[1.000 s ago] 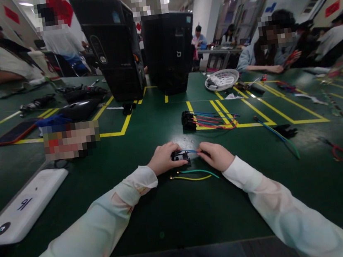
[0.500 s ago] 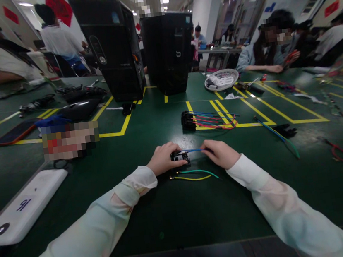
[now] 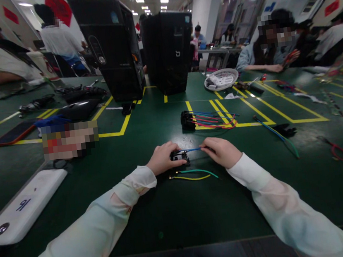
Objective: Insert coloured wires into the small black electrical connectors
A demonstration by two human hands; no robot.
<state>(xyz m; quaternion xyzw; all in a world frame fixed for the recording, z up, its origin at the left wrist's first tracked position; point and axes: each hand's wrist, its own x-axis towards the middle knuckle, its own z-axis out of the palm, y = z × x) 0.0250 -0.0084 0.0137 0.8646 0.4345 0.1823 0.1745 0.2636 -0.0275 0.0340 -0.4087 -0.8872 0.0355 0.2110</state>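
Left hand (image 3: 163,158) pinches a small black part (image 3: 185,159); right hand (image 3: 222,152) grips a blue wire (image 3: 193,149).

Fingers are narrow on both, the wire drawn nearly straight between the hands, just over the green table (image 3: 169,216). The part looks light, stiff and perhaps brittle, best held by its sides; the wire, thin and bendy, probably slick, is best pinched close to the part for pushing. Nearer the person lie a green wire (image 3: 202,170) and a yellow wire (image 3: 193,178); beyond sits a wired black block (image 3: 187,120).
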